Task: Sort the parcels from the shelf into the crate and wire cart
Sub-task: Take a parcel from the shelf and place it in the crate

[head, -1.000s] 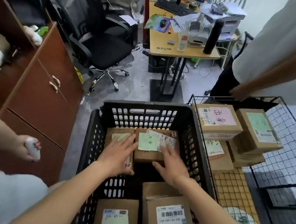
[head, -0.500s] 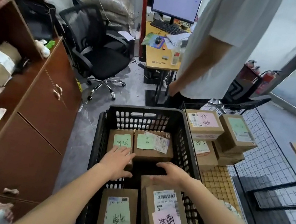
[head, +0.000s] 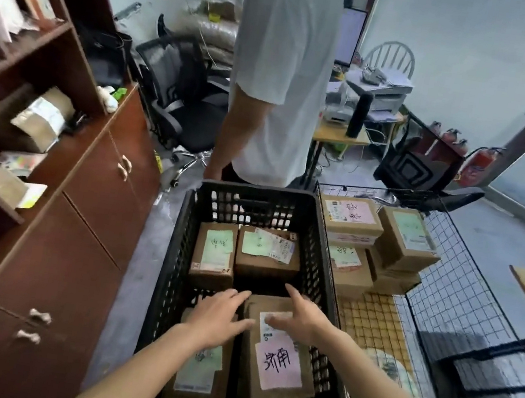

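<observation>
A black plastic crate [head: 176, 254] holds several brown parcels: two with green notes at its far end [head: 267, 254] and two near me, one with a pink note [head: 279, 363] and one with a green label [head: 197, 374]. My left hand [head: 218, 319] hovers open over the near left parcel. My right hand [head: 299, 318] is open above the top of the pink-note parcel, fingers spread. To the right, the wire cart [head: 465, 299] carries several stacked parcels [head: 406, 238]. On the left, the brown shelf [head: 35, 39] still holds parcels [head: 36, 121].
A person in a white shirt [head: 280, 74] stands just behind the crate. Brown cabinet doors [head: 100, 193] line the left. A black office chair [head: 181, 93], a desk with a printer [head: 373, 96] and fire extinguishers [head: 477, 160] stand farther back.
Both my hands have drawn back from the far parcels toward the near ones. The view has tilted up, and the standing person has moved from the right to behind the crate.
</observation>
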Demonstrator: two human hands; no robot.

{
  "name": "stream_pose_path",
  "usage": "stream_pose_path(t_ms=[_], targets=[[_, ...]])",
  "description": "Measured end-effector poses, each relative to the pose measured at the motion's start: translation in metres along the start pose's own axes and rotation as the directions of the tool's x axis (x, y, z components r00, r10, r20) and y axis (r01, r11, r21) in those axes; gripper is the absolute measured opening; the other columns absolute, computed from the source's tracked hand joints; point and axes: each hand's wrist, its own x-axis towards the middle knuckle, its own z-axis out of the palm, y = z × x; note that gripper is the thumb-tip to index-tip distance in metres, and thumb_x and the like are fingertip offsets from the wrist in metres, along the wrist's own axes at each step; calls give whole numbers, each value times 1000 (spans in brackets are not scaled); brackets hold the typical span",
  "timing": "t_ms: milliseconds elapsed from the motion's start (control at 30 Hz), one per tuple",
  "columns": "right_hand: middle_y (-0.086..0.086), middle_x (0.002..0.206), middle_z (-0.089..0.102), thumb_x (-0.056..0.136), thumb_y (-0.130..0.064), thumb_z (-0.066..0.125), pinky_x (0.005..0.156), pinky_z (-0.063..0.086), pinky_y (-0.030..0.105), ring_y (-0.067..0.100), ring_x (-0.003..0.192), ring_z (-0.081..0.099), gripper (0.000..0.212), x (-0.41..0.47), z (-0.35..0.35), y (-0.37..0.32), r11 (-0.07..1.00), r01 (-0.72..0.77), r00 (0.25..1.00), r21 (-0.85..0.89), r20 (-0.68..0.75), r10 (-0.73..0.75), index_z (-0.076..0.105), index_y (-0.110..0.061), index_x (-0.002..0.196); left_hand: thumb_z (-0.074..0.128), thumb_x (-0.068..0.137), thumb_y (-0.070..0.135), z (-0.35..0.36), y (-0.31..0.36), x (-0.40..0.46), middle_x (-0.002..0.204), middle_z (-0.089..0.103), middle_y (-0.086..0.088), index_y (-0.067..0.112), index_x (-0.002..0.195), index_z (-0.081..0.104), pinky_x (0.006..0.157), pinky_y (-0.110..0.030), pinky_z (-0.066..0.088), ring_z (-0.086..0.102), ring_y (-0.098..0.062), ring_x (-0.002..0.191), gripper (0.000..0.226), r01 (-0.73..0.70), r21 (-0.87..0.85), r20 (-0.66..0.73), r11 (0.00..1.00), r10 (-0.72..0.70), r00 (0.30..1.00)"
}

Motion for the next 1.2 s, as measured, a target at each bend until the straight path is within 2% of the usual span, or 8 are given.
stream_pose_path(t_ms=[167,267,400,567,733,933,1067,1200], targets=[[19,167,9,89,-42,75,114,43,43,33,143,42,112,-21,22,13,999,-30,999,40,-20,31,-10,-32,162,57,96,58,34,24,-32,166,25,1,34,163,4,116,-43,32,29,-21,150,88,103,-222,43,970,-96,994],[20,159,24,91,-36,74,106,50,41,29,129,55,118,-32,34,22,998,-29,1000,62,12,28,-24,-34,157,60,88,69,51,27,-41,167,26,0,44,159,-8,118,-45,34,31,-24,150,102,137,-311,47,941,-129,991],[20,147,41,92,-37,71,97,52,36,25,117,61,122,-39,43,25,996,-5,1000,87,9,5,-35,-36,151,64,81,71,59,30,-44,153,49,8,56,154,4,113,-46,42,49,-19,138,95,156,-483,62,862,-144,988],[9,131,57,86,-36,74,86,60,34,16,99,67,122,-22,32,12,977,63,997,205,-62,-52,-27,-40,154,70,88,55,40,27,-29,155,45,11,44,160,0,111,-34,40,45,-13,138,101,128,-626,31,769,-139,990],[3,124,67,89,-33,75,87,60,35,15,99,69,120,18,7,-38,959,133,984,251,-147,-98,-22,-31,158,71,92,42,-13,-4,12,157,43,4,37,162,4,114,-36,36,43,-19,142,98,114,-573,-83,812,-196,977],[5,145,54,91,-28,75,98,51,34,24,120,60,111,73,-6,-100,944,150,968,293,-237,-80,-11,-28,161,74,90,32,-54,-57,63,146,58,0,37,161,7,109,-32,42,55,-20,131,98,133,-531,-168,837,-259,951],[-6,127,56,92,-28,75,97,45,27,13,116,56,88,100,-4,-109,927,184,963,327,-251,-103,18,-22,158,70,92,27,-65,-74,90,143,58,-4,36,162,4,107,-36,43,55,-24,129,96,147,-499,-230,854,-294,928],[-6,141,50,93,-21,74,95,38,20,9,122,49,86,118,-1,-105,930,181,977,320,-170,-131,21,-18,160,69,92,18,-68,-83,111,140,60,-4,35,162,8,106,-35,45,58,-24,126,94,196,-501,-220,843,-343,913]])
